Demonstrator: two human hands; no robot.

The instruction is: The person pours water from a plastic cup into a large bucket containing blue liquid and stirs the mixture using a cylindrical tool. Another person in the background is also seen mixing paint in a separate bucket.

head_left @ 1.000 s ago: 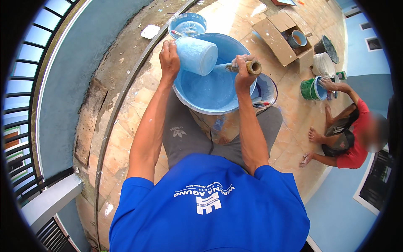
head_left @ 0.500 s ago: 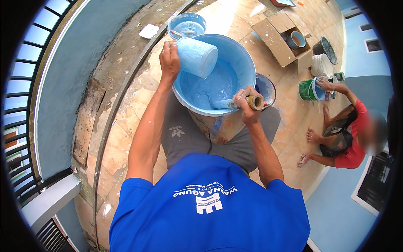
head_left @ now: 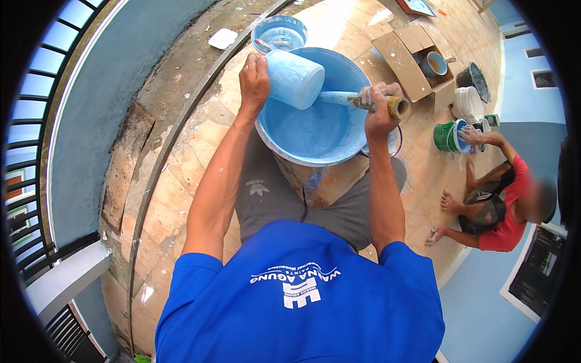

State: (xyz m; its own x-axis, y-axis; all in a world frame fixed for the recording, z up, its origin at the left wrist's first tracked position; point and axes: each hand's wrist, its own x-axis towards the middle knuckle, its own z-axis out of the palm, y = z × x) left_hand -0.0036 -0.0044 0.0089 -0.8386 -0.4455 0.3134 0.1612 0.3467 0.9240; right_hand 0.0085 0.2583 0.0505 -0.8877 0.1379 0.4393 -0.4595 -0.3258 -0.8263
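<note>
A pale blue, paint-coated tub (head_left: 296, 78) is tilted above a wide blue basin (head_left: 342, 72). My left hand (head_left: 254, 78) is closed around the tub's left end. Blue paint (head_left: 315, 130) lies in the bottom of the basin. In my right hand (head_left: 380, 107) is a bamboo stick (head_left: 340, 98), its far part covered with pale blue paint. The stick lies nearly level above the basin, and its painted end reaches the tub's right side. Whether the two touch is hard to tell.
Behind the basin stands a shallow blue bowl (head_left: 281, 27) with a brush in it. A cardboard box (head_left: 399, 63) holds a small pail (head_left: 433, 63). To the right, a person in red (head_left: 505, 199) sits with a hand at a green bucket (head_left: 446, 137). A kerb runs along the left.
My right hand has raised the stick from the basin's near right rim up and away, toward the tub. The tub stays tilted in my left hand. The view has shifted slightly.
</note>
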